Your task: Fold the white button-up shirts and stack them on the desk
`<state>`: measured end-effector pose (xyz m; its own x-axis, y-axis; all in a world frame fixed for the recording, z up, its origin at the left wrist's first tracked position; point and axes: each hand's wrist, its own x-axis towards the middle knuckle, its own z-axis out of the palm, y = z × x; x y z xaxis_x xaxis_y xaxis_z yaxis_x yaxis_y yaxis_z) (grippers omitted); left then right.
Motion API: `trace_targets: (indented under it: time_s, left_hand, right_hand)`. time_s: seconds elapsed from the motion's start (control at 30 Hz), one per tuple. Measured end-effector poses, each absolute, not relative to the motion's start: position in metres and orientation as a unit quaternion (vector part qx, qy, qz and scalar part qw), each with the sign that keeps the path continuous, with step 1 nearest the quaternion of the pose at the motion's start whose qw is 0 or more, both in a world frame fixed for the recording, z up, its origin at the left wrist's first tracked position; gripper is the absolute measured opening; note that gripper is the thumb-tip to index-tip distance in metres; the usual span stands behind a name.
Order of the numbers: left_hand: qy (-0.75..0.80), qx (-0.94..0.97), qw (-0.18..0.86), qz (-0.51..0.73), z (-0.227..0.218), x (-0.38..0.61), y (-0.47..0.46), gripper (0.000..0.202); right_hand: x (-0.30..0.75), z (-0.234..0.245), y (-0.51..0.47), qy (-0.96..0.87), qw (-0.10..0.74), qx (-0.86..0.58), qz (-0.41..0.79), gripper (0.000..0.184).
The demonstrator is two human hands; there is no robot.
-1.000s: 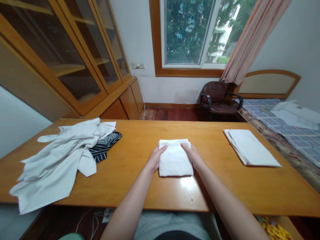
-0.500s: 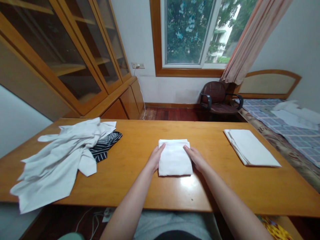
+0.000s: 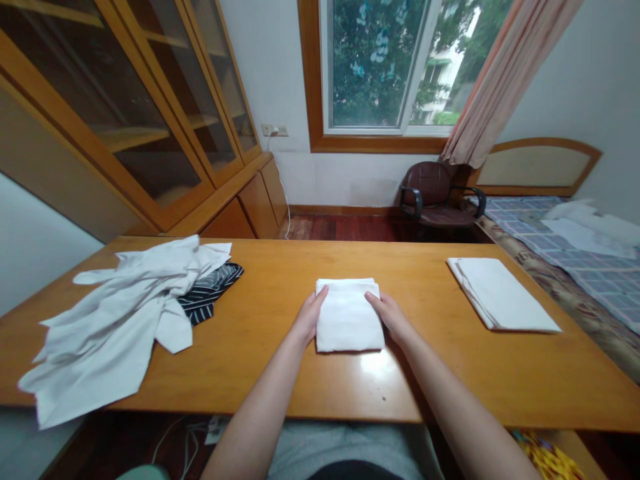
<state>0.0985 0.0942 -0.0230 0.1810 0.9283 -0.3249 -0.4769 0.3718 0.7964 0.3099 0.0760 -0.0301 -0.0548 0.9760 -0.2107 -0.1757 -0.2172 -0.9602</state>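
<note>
A small white cloth (image 3: 350, 323), folded into a neat square, is between my hands at the middle of the wooden table (image 3: 270, 360). My left hand (image 3: 310, 315) grips its left edge, thumb on top and fingers hidden along the side. On the opposite edge, my right hand (image 3: 389, 313) holds it the same way, with the thumb on the upper face. To the right lies a larger folded white cloth (image 3: 505, 297), flat and apart from my hands. A crumpled heap of white cloth (image 3: 120, 320) spreads over the left end, partly covering a black-and-white striped cloth (image 3: 213, 290).
Beyond the table stand a glass-fronted wooden cabinet (image 3: 150, 100) on the left and a brown armchair (image 3: 430, 193) below the window. A bed (image 3: 575, 233) with a checked cover runs along the right. Cables (image 3: 187, 447) hang below the table's front edge.
</note>
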Motion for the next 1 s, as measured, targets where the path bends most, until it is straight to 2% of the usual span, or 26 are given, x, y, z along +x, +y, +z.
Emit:
trace_targets:
  time_s: [0.37, 0.47, 0.57, 0.67, 0.73, 0.9, 1.0]
  left_hand:
    - [0.383, 0.309, 0.727, 0.478, -0.023, 0.094, 0.094, 0.047]
    - [0.367, 0.375, 0.727, 0.444, -0.023, 0.091, 0.089, 0.055]
    - [0.349, 0.434, 0.730, 0.397, -0.025, 0.089, 0.085, 0.072]
    - [0.349, 0.454, 0.716, 0.398, -0.029, 0.091, 0.084, 0.079]
    - [0.364, 0.450, 0.701, 0.417, -0.032, 0.092, 0.085, 0.076]
    - [0.391, 0.422, 0.679, 0.456, -0.036, 0.094, 0.086, 0.073]
    - [0.386, 0.412, 0.685, 0.461, -0.036, 0.094, 0.085, 0.075]
  right_hand:
    - [0.308, -0.032, 0.076, -0.348, 0.513, -0.490, 0.612, 0.052]
    - [0.311, -0.035, 0.077, -0.309, 0.540, -0.487, 0.614, 0.051]
    - [0.312, -0.038, 0.078, -0.289, 0.560, -0.474, 0.615, 0.050]
    - [0.313, -0.034, 0.074, -0.299, 0.555, -0.452, 0.631, 0.050]
    - [0.314, -0.028, 0.069, -0.328, 0.541, -0.420, 0.651, 0.056]
    - [0.317, -0.018, 0.058, -0.395, 0.505, -0.371, 0.672, 0.087]
    - [0.317, -0.019, 0.056, -0.401, 0.514, -0.383, 0.654, 0.088]
